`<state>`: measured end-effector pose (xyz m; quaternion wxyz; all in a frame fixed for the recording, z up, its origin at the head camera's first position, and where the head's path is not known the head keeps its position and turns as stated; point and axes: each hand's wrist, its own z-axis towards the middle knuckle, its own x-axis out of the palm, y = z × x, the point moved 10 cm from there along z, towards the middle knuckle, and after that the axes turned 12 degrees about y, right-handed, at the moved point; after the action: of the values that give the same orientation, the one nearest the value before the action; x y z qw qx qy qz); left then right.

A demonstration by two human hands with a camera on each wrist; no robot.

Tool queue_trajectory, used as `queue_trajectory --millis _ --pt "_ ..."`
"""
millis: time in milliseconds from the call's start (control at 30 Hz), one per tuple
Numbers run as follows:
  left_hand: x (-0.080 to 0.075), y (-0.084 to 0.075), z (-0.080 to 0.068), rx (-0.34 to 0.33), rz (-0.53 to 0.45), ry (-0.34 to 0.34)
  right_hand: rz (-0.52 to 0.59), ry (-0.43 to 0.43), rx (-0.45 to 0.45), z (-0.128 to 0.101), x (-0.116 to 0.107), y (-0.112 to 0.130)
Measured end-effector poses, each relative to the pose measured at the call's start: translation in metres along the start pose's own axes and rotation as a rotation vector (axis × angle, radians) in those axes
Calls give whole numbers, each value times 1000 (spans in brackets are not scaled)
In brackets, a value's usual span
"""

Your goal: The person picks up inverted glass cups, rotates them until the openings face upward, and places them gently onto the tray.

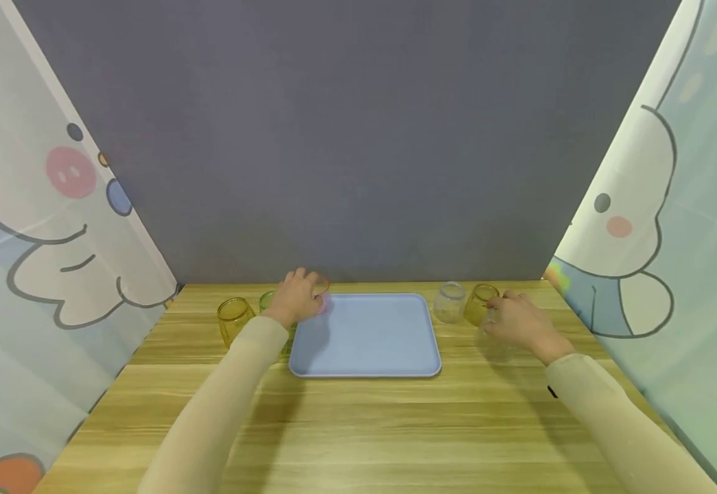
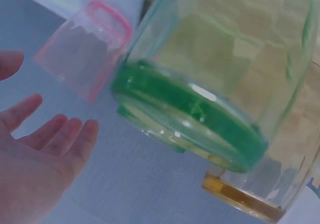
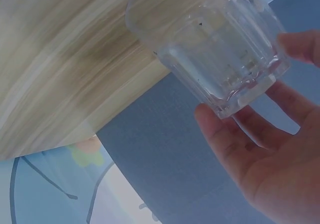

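My left hand (image 1: 298, 296) is over the tray's back left corner, beside a pink-tinted glass (image 1: 322, 304). In the left wrist view its fingers (image 2: 80, 141) are spread and relaxed, with a gap between them and the pink glass. A green glass (image 2: 190, 99) fills the middle of that view. My right hand (image 1: 523, 322) pinches a clear glass (image 3: 225, 59) near its thick base, thumb on one side and fingers on the other. That glass hangs mouth down, close over the table's right side.
A light blue tray (image 1: 364, 336) lies mid-table. To its left stand an amber glass (image 1: 233, 319) and a green one (image 1: 266, 300). At its right are a clear tumbler (image 1: 449, 304) and an amber tumbler (image 1: 479, 305). A grey panel (image 1: 358, 151) rises behind the table.
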<state>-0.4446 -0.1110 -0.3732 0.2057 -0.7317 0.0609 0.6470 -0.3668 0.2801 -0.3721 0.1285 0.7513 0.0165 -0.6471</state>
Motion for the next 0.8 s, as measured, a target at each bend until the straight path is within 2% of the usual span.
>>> queue_trajectory --millis 100,300,800 --pt "-3 1 -5 -12 -19 2 -5 -2 -6 0 -1 1" --pt "-5 -3 -15 -8 16 10 27 12 7 0 -3 -3" --pt "-11 -12 -34 20 -48 -47 92 27 9 -4 -6 2"
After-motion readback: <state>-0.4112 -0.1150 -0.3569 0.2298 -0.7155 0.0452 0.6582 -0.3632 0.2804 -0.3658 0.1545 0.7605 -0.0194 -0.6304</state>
